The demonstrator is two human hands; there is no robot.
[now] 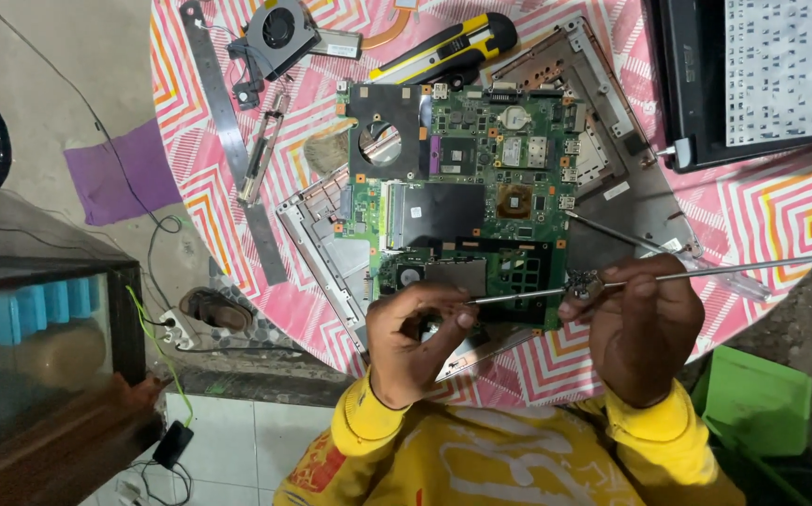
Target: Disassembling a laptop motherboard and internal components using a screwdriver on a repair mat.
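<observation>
Laptop is well into teardown, judging by how things lie. The green motherboard (pixel 467 187) sits bare on the grey bottom case (pixel 603 159), w/ the cooling fan (pixel 275 33) already out and lying at approx 10 o'clock from the board, near the table's far edge. A black keyboard panel (pixel 762 75) rests apart at 2 o'clock. Loose metal strips (pixel 228 122) lie at 9 o'clock, and a yellow-black utility knife (pixel 453 47) lies at 12 o'clock. Board itself is not lifted from the case; its chips and the round fan cut-out are still in place, so removal of the board looks like what's left, though that's a judgement only.

Work in hand: a thin metal rod (pixel 706 272), prob. a long screwdriver shaft or probe; can't tell which. Left hand (pixel 415 342) pinches one end betw. thumb and fingertips, closed on it. Right hand (pixel 645 328) is curled round it nearer the middle, fingers wrapped over. Rod sits just over the board's near edge, at 6 o'clock from board centre, above the pink zigzag tablecloth (pixel 799 215).

Long axis runs nearly level across the view, 9 to 3 o'clock, rising slightly toward 2–3 o'clock, where it pokes out well past the right hand. Can't tell which end is the tip. A second thin rod (pixel 612 232) lies slanted on the case just beyond the right hand.
</observation>
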